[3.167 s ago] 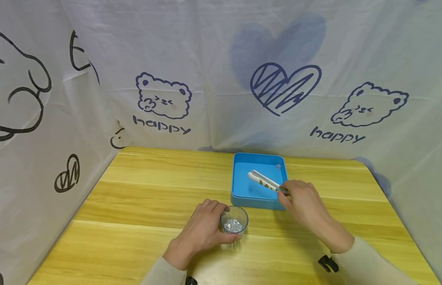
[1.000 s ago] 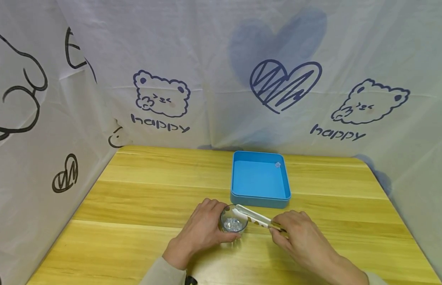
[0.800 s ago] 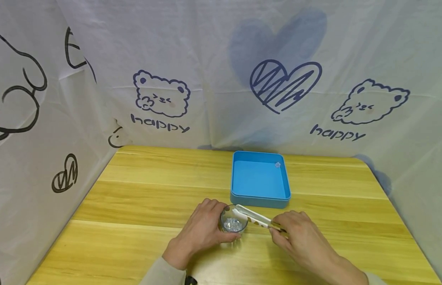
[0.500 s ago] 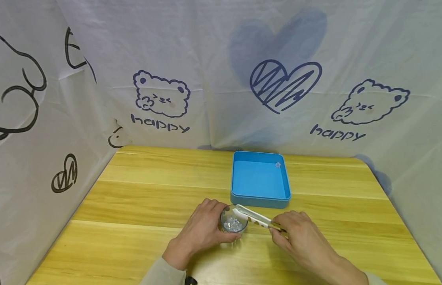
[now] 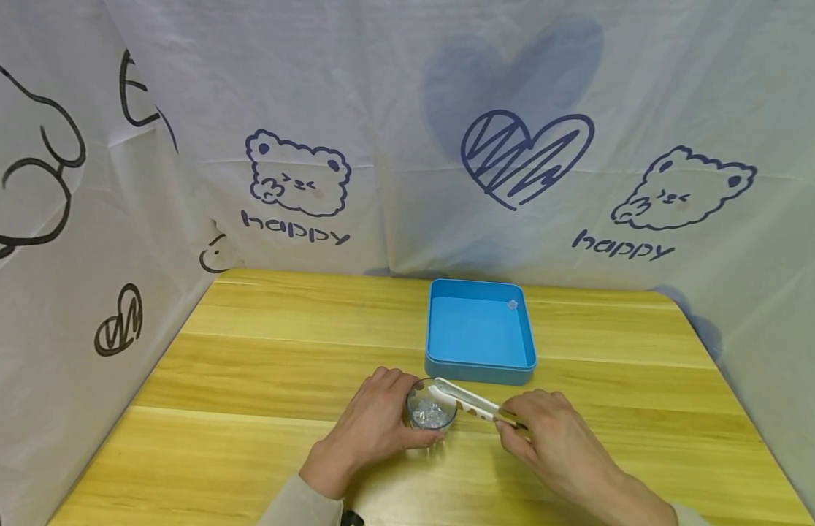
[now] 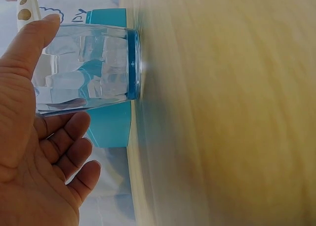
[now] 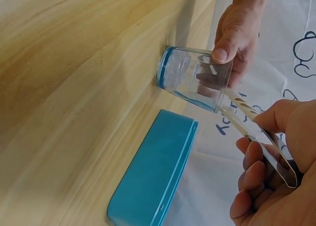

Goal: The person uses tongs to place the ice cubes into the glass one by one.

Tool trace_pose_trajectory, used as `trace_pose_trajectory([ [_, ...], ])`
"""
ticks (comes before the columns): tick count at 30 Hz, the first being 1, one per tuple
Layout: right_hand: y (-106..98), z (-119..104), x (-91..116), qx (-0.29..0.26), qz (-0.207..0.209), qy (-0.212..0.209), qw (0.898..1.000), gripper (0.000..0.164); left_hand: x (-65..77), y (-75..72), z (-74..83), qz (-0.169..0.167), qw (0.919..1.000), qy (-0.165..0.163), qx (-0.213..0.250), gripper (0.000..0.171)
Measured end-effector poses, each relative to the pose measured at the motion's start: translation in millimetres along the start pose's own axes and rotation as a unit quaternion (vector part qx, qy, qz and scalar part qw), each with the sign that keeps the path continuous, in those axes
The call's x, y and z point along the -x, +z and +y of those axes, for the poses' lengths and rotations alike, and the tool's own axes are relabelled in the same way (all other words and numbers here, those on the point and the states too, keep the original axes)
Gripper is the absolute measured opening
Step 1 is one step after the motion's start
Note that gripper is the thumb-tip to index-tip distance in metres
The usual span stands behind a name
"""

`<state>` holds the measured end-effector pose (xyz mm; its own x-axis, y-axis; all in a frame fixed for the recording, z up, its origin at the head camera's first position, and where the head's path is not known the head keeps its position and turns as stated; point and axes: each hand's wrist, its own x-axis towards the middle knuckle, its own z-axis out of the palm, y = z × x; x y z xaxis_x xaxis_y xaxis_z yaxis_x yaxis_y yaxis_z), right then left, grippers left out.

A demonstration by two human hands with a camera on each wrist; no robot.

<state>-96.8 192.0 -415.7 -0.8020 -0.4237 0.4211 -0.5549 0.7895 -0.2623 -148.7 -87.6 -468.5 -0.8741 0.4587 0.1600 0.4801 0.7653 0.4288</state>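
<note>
A clear drinking glass (image 5: 426,398) stands upright on the table, with several clear ice-like pieces (image 5: 430,414) in its bottom. My left hand (image 5: 375,420) holds it near the rim between thumb and forefinger; in the left wrist view the other fingers hang loosely curled beside the glass (image 6: 98,63). My right hand (image 5: 555,431) grips a pair of tongs (image 5: 476,404) with white, brown-spotted arms. The tongs' tips are at the glass's mouth, arms slightly apart; I see no piece between them. In the right wrist view the tongs (image 7: 284,169) slant toward the rim.
A shallow blue box (image 5: 480,372) stands just behind the glass, one small clear piece (image 5: 512,305) in its far right corner. The wood-grain table (image 5: 269,372) reaches back to a white printed cloth (image 5: 394,146), which also hangs at both sides.
Since about three seconds ago, my right hand has brought the tongs from above the blue box toward me and left to the glass. Over the last second, hands and tongs hold still.
</note>
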Motion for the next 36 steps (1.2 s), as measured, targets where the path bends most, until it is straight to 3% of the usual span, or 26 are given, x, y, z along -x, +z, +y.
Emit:
trace_pose_trajectory([
  [8, -2.6, 5.3, -5.4, 0.005, 0.025, 0.001, 1.000, 0.010, 0.9, -0.2, 1.2, -0.001, 1.0000, -0.005, 0.004, 0.078],
  [16, -6.9, 26.7, -19.6, 0.031, 0.042, 0.014, 0.999, 0.011, 0.9, -1.3, 2.2, -0.008, 0.9998, -0.012, 0.010, 0.077],
  [28, -7.3, 64.1, -51.9, 0.069, -0.004, 0.091, 0.993, 0.018, 0.5, -2.8, 2.8, -0.011, 0.9998, -0.014, 0.006, 0.078],
  [36, 6.1, 84.3, -71.8, 0.145, -0.004, 0.075, 0.987, 0.036, 0.6, -2.3, 3.1, -0.013, 0.9998, -0.016, 0.008, 0.078],
])
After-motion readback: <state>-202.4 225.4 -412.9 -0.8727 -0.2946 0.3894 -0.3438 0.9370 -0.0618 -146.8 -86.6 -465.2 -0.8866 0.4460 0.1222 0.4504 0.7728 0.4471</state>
